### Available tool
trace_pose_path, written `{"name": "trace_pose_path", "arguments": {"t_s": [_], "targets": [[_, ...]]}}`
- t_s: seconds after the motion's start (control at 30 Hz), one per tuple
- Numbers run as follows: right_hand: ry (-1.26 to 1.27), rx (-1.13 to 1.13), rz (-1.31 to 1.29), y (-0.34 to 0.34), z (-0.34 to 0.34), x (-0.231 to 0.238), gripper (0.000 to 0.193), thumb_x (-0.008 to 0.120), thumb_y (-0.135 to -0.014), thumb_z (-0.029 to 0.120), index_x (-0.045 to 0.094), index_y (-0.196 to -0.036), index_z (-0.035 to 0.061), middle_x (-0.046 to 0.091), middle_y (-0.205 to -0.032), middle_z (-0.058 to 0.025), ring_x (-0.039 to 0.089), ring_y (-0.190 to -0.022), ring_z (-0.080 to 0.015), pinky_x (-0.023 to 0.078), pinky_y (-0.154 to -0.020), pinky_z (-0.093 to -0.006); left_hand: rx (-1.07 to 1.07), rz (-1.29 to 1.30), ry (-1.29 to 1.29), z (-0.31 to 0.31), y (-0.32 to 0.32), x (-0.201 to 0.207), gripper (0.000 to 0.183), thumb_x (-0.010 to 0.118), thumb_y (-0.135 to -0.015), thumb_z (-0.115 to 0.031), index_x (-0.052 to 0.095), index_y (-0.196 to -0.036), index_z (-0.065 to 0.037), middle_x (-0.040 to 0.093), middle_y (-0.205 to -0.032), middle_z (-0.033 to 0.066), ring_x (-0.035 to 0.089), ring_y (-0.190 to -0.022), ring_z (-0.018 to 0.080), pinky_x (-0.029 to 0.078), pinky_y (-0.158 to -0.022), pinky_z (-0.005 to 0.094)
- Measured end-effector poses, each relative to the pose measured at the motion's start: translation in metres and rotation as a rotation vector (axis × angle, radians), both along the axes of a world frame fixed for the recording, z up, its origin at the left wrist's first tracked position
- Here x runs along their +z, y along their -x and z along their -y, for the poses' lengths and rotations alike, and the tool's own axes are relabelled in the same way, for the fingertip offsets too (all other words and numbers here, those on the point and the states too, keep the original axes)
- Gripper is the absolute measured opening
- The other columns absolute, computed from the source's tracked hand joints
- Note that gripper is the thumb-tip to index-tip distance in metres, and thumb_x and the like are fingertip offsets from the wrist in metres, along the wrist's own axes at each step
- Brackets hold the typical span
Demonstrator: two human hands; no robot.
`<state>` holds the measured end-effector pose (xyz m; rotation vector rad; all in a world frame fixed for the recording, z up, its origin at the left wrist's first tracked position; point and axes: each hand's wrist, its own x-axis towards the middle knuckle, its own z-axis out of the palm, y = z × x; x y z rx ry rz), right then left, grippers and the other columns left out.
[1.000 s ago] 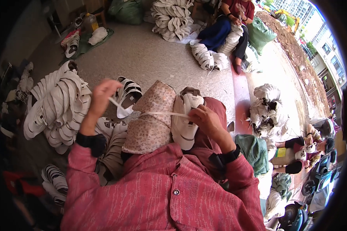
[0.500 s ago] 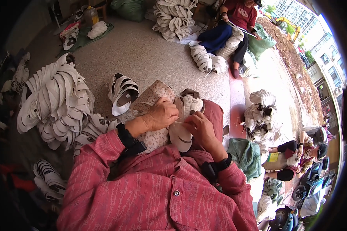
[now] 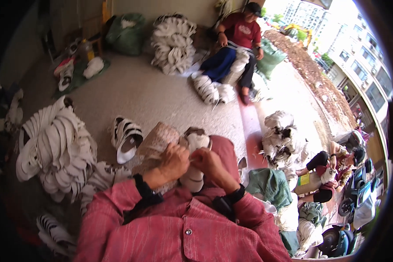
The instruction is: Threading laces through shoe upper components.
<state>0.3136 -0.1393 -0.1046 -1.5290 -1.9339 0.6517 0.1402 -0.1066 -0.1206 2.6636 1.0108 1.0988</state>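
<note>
A beige-and-white shoe upper (image 3: 192, 180) rests on my lap, its dark-lined collar pointing away from me. Over its middle my left hand (image 3: 174, 162) and my right hand (image 3: 210, 165) meet almost fingertip to fingertip, both pinched. A thin pale lace runs between them, mostly hidden by the fingers and blurred. A floral cloth (image 3: 159, 137) covers my left thigh beside the upper. On the floor just past it lies a single white-and-black strappy upper (image 3: 127, 139).
A large heap of nested white uppers (image 3: 59, 142) stands at my left. More are stacked at the far wall (image 3: 174, 43) and at right (image 3: 280, 133). Green sacks (image 3: 270, 185) lie by my right side. Two people (image 3: 240, 39) sit nearby among uppers, one far, one right.
The view has tilted up, so everything sits lower and further left. My hands have come closer together over the upper; the lace between them shows less. The far person's strip has dropped to the lap.
</note>
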Motion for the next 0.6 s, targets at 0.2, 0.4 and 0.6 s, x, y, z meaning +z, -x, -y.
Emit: {"name": "trace_pose_path", "arguments": {"t_s": [0.2,0.4,0.6], "targets": [[-0.027,0.027,0.078,0.001,0.006,-0.001,0.018,0.065,-0.078,0.022,0.066,-0.089,0.0086,0.063,-0.093,-0.0135,0.063,-0.087,-0.0349,0.050,-0.073,-0.0428,-0.030,-0.132,0.052,0.000,0.002,0.005,0.009,0.060,-0.073,-0.015,0.057,-0.079,-0.007,0.060,-0.081,0.0130,0.059,-0.079,0.0300,0.040,-0.081,0.0422],[-0.050,0.064,0.072,0.000,0.004,-0.004,0.018,0.067,-0.079,0.021,0.066,-0.092,0.0094,0.064,-0.094,-0.0113,0.064,-0.085,-0.0324,0.051,-0.072,-0.0390,-0.246,-0.163,-0.021,-0.021,0.006,0.037,0.032,0.064,-0.070,-0.012,0.054,-0.100,-0.006,0.056,-0.099,0.0141,0.061,-0.084,0.0319,0.048,-0.077,0.0427],[-0.058,0.223,0.117,-0.003,0.005,0.017,0.028,0.062,-0.085,0.020,0.058,-0.106,0.0028,0.063,-0.097,-0.0147,0.063,-0.088,-0.0311,0.050,-0.074,-0.0375,-0.538,-0.318,0.409,-0.055,0.018,0.044,0.032,0.066,-0.072,-0.021,0.057,-0.098,-0.005,0.056,-0.099,0.0143,0.060,-0.092,0.0335,0.049,-0.077,0.0412]]}}
